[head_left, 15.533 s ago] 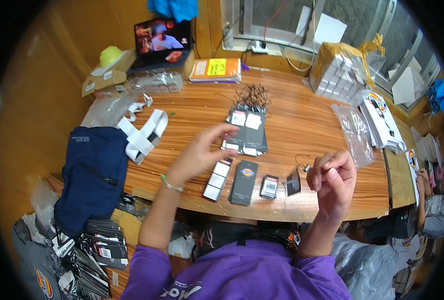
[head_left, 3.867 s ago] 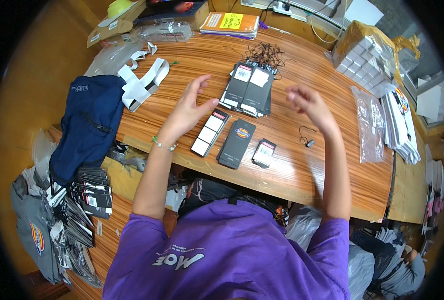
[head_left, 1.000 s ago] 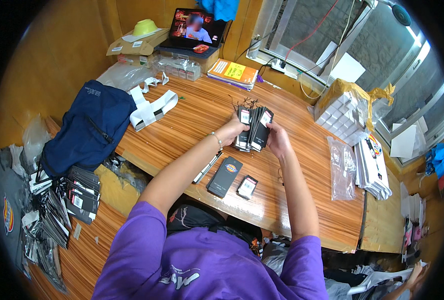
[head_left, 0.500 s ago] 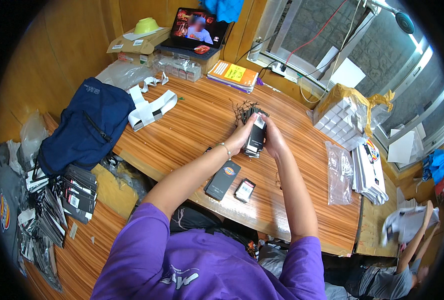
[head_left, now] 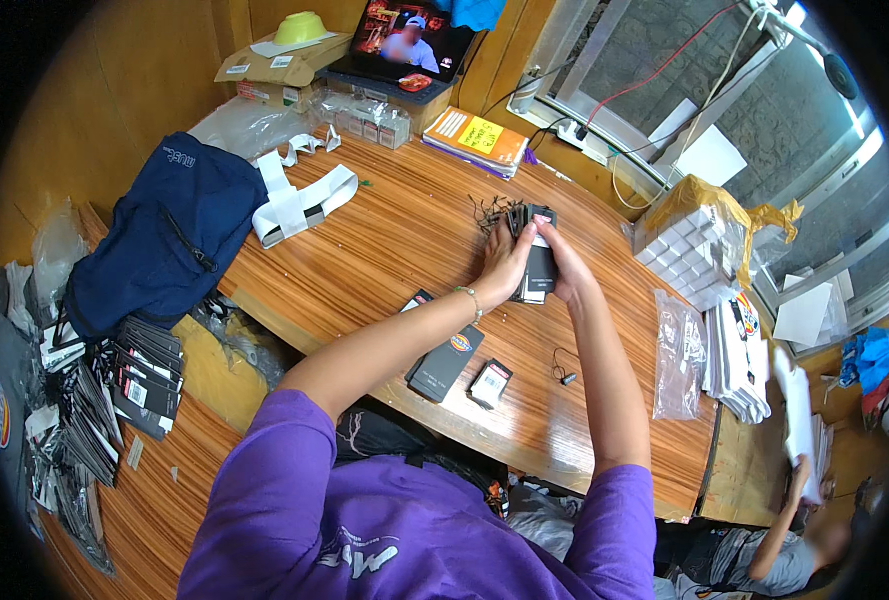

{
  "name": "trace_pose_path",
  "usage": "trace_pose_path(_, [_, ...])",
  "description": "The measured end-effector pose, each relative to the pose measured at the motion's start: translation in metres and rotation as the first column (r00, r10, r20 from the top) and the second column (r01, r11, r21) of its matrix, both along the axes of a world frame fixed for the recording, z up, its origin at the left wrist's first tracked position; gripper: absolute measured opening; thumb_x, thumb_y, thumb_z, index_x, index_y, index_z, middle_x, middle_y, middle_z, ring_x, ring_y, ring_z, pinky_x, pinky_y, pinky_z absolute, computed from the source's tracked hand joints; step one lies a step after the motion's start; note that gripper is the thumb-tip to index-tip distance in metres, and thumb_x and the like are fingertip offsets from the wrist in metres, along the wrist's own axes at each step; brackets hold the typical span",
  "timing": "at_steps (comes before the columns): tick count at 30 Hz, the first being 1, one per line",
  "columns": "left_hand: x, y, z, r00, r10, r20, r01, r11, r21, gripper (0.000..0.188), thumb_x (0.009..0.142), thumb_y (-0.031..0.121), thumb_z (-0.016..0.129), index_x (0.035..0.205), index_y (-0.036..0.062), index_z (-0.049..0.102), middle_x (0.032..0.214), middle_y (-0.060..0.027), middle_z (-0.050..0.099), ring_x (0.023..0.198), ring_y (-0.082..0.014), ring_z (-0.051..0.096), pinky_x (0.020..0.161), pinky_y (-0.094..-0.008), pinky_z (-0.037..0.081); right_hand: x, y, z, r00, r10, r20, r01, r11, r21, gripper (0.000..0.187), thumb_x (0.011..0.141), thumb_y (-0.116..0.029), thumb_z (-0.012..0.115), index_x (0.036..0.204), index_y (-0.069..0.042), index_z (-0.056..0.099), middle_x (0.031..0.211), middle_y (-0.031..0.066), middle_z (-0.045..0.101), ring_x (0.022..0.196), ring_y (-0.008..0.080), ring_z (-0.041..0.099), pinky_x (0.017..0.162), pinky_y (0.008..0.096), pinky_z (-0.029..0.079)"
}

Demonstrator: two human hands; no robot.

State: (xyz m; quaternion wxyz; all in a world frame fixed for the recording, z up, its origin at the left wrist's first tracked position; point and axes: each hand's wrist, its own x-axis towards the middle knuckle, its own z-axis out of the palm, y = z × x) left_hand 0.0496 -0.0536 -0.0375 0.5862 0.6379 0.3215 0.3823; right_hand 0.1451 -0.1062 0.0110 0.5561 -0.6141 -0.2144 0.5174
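A thick stack of black hang tags [head_left: 541, 262] with dark strings is squeezed between my two hands above the table. My left hand [head_left: 505, 264] grips its left side, and my right hand [head_left: 568, 266] presses along its right side. The bunched strings [head_left: 489, 212] stick out at the stack's far left. Nearer to me lie a pile of black tags with a coloured logo [head_left: 446, 364] and a small stack of white-labelled tags [head_left: 490, 383]. A loose black string with a small end piece [head_left: 566, 377] rests by my right forearm.
A navy bag [head_left: 165, 235] and white straps [head_left: 310, 205] lie at the left, with many more tags [head_left: 145, 375] beyond. At the right are a box of white packets [head_left: 687, 245], a plastic bag [head_left: 677, 360] and folded white items [head_left: 735, 360]. A co-worker [head_left: 780, 555] handles white material.
Both hands have shifted slightly right with the tag stack, and the right fingers now reach over its top. The loose string shows more fully. The co-worker's white material has been raised.
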Motion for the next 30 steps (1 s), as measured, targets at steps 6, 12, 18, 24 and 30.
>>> trace_pose_path(6, [-0.023,0.030,0.021,0.907,-0.338,0.252,0.417,0.810,-0.413,0.100,0.074,0.078,0.023,0.136,-0.0010,0.018,0.138,-0.0206,0.023,0.128,-0.0295,0.024,0.105,-0.0429,0.017,0.054,0.009,0.027,0.998,0.034,-0.051,-0.036,0.998,-0.046,0.049,0.070,-0.046,0.069,0.098,-0.008,0.058,0.083,0.0098,0.063,0.064,0.0205,0.061,0.061,0.0350,0.053])
trace_pose_path(12, [0.002,0.059,-0.009,0.691,-0.432,0.579,0.713,0.278,-0.644,0.112,0.064,0.086,0.020,0.134,-0.0005,0.025,0.131,-0.0226,0.035,0.123,-0.0312,0.033,0.101,-0.0456,0.024,0.067,0.029,0.069,0.884,0.454,0.110,-0.378,0.835,-0.400,0.059,0.069,-0.047,0.069,0.104,-0.002,0.056,0.086,0.0125,0.064,0.069,0.0185,0.063,0.061,0.0291,0.053])
trace_pose_path(18, [0.027,0.085,-0.009,0.561,-0.008,0.828,0.732,0.471,-0.492,0.039,0.084,0.046,0.053,0.095,0.0088,0.055,0.097,-0.0083,0.062,0.090,-0.0187,0.060,0.082,-0.0352,0.048,0.062,0.047,0.063,0.660,0.725,0.194,-0.524,0.630,-0.574,0.066,0.067,-0.045,0.069,0.111,-0.001,0.047,0.086,0.0088,0.059,0.073,0.0126,0.059,0.062,0.0233,0.049])
trace_pose_path(24, [0.024,0.116,-0.029,0.714,0.054,0.698,0.545,0.581,-0.604,0.018,0.084,0.017,0.060,0.095,0.0033,0.056,0.068,-0.0031,0.055,0.072,-0.0169,0.059,0.068,-0.0277,0.050,0.037,0.026,0.021,0.016,0.517,0.856,-0.275,0.825,-0.494,0.086,0.052,-0.042,0.078,0.118,0.000,0.041,0.098,0.0228,0.057,0.091,0.0342,0.057,0.079,0.0378,0.045])
trace_pose_path(30, [-0.012,0.138,-0.008,0.919,0.227,0.323,-0.001,0.819,-0.574,0.029,0.082,0.011,0.059,0.106,0.0000,0.047,0.092,-0.0127,0.055,0.087,-0.0231,0.057,0.078,-0.0320,0.047,0.016,0.005,-0.012,-0.105,0.347,0.932,-0.219,0.906,-0.362,0.102,0.051,-0.038,0.078,0.130,0.000,0.027,0.108,0.0229,0.050,0.098,0.0352,0.053,0.079,0.0396,0.046])
